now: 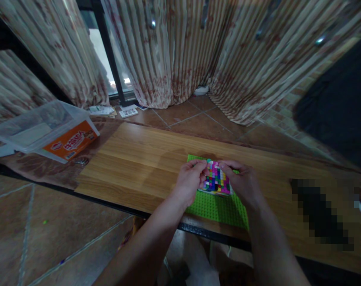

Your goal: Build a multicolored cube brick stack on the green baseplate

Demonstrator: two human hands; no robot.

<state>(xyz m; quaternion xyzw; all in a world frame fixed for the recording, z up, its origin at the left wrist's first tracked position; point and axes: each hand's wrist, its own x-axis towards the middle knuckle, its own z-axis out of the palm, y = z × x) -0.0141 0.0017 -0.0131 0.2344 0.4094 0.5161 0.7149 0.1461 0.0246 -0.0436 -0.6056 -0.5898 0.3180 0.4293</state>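
Head view: nearest to me, a bright-green studded plastic baseplate (213,208) lies on the brown wood-grained desk (132,159), close to its front edge. Over the baseplate I have a small rectangular panel of multicoloured plastic bricks (216,180), with pink, blue, yellow and white among them; I cannot tell whether its underside touches the green studs. My left hand (193,176) has its grip narrowed onto the panel's left side, and my right hand (240,174) pinches the upper right corner, its grip just as tight. Toward the right of the desk sits a dark elongated item (320,214), pixelated past recognition. Farther off, at left, I see a clear plastic box (19,137) with an orange label (71,142). Beyond it, a white printed card (128,113) lies near the foot of striped, red-patterned fabric curtains (183,59), with a black window frame (108,51) showing between them.
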